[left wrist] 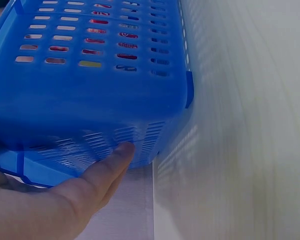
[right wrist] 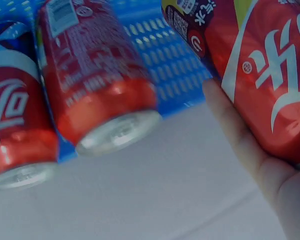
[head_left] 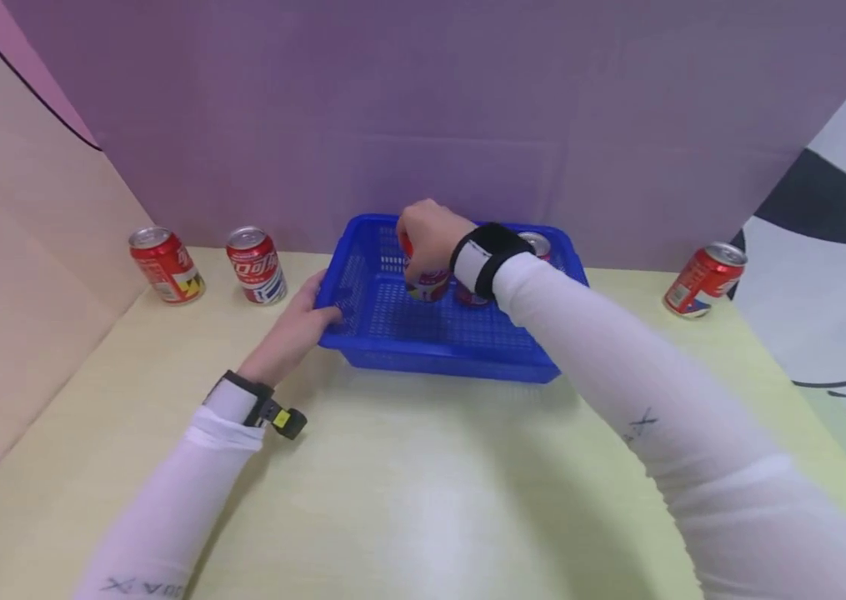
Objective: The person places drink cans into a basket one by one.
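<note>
A blue plastic basket (head_left: 453, 354) with slotted sides stands against the back wall. My left hand (head_left: 302, 321) holds its left rim, thumb over the edge, while the fingers (left wrist: 110, 170) lie along the outer wall. Inside the basket, my right hand (head_left: 430, 237) grips a red soda can (right wrist: 270, 75) from above, its fingers wrapped round the can's side. Two more soda cans stand in the basket beside it, one (right wrist: 97, 75) nearer and another (right wrist: 20, 110) farther off; in the head view the right wrist partly hides them.
Two soda cans stand left of the basket, one (head_left: 167, 265) by the left wall and one (head_left: 256, 265) closer in. Another can (head_left: 705, 279) is at the far right. A purple wall (head_left: 392, 100) rises behind the pale tabletop (head_left: 392, 492).
</note>
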{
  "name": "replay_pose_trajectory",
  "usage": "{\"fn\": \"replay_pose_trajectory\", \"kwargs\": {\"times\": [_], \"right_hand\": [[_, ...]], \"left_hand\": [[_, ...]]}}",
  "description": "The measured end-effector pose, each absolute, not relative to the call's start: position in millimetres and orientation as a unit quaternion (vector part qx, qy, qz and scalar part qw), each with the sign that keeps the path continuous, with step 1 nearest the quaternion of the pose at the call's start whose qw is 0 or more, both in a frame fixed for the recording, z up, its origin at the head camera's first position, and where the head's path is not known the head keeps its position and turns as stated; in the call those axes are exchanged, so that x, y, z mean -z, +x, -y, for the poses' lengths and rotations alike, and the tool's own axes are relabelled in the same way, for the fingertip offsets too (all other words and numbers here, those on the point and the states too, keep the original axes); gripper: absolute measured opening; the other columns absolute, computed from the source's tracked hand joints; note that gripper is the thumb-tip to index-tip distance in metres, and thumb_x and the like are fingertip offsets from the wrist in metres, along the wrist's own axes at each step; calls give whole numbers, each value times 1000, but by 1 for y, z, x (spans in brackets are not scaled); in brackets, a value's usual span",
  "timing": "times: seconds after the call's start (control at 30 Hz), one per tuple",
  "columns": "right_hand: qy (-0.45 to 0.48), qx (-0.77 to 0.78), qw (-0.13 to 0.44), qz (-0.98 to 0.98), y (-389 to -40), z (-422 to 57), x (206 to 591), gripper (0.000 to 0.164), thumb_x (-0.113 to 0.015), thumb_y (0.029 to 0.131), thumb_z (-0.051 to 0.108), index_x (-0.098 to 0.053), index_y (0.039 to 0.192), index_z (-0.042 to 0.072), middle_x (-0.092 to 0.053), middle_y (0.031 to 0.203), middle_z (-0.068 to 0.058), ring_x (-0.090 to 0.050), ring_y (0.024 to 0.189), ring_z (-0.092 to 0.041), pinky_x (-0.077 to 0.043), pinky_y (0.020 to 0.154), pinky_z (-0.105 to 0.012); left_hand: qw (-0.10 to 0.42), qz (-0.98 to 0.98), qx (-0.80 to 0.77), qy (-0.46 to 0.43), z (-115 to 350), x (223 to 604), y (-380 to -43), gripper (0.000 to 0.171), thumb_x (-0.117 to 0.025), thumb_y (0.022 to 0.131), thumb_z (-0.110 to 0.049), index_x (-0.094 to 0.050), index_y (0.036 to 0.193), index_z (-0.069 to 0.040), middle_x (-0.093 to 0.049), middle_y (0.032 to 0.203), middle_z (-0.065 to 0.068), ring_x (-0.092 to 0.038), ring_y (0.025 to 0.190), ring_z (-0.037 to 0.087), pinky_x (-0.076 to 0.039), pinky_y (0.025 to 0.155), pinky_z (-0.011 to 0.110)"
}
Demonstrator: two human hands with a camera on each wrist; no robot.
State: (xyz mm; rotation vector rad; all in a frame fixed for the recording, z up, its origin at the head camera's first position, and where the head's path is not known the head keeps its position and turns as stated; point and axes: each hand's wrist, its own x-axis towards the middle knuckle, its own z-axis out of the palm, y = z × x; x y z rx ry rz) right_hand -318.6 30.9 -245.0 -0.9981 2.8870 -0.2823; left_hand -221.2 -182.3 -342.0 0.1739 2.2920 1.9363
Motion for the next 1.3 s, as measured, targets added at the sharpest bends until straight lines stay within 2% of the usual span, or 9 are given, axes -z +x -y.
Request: {"fn": "replay_pose_trajectory", "kwargs": {"times": [0.17, 0.37, 0.47, 0.77, 1.0, 1.13, 1.3], "right_hand": [[-328, 71, 51, -941, -326, -35, 269, 33, -87, 68, 19, -72, 91, 2, -62, 89, -6, -61, 82, -21, -54, 67, -33], [-333, 56, 37, -940, -335, -38, 285, 36, -89, 67, 22, -71, 92, 3, -60, 92, -7, -57, 88, -22, -52, 71, -33], [-328, 49, 36, -943, -338, -41, 289, 39, -90, 67, 24, -72, 94, 2, -60, 91, -7, -56, 88, -22, -51, 72, -34], [-312, 40, 27, -949, -344, -48, 290, 32, -89, 67, 21, -68, 84, 4, -58, 89, -8, -55, 85, -24, -50, 73, -35], [-296, 20, 22, -955, -340, -48, 290, 29, -87, 73, 23, -63, 77, 7, -57, 89, -8, -53, 87, -26, -48, 75, -39], [-290, -7, 4, -957, -338, -48, 292, 30, -86, 76, 28, -65, 81, 7, -57, 95, -10, -53, 93, -29, -50, 79, -44], [-289, -64, -41, -954, -340, -49, 301, 43, -82, 79, 39, -65, 98, 5, -56, 110, -16, -52, 105, -35, -50, 85, -50]], "left_hand": [[70, -760, -643, 61, 177, 347, -222, 73, -45, 94, 2, -10, 157, -6, -32, 151, 22, -41, 129, 35, -32, 109, 47], [63, -759, -646, 59, 175, 347, -221, 73, -45, 93, 3, -11, 157, -5, -33, 149, 22, -43, 127, 37, -33, 108, 48], [64, -759, -645, 60, 174, 347, -221, 73, -45, 93, 3, -11, 157, -5, -34, 149, 22, -43, 127, 37, -33, 107, 48], [63, -768, -635, 58, 169, 343, -221, 76, -47, 90, 3, -13, 157, -7, -36, 148, 22, -43, 127, 35, -33, 107, 48], [67, -764, -640, 57, 169, 342, -220, 76, -47, 91, 4, -12, 157, -7, -35, 148, 22, -44, 126, 36, -35, 106, 47], [68, -764, -638, 58, 170, 342, -221, 75, -46, 92, 2, -11, 158, -8, -34, 149, 21, -43, 127, 37, -34, 107, 48], [71, -765, -638, 57, 170, 343, -221, 74, -45, 93, 2, -10, 158, -8, -33, 150, 22, -43, 126, 36, -33, 107, 48]]}}
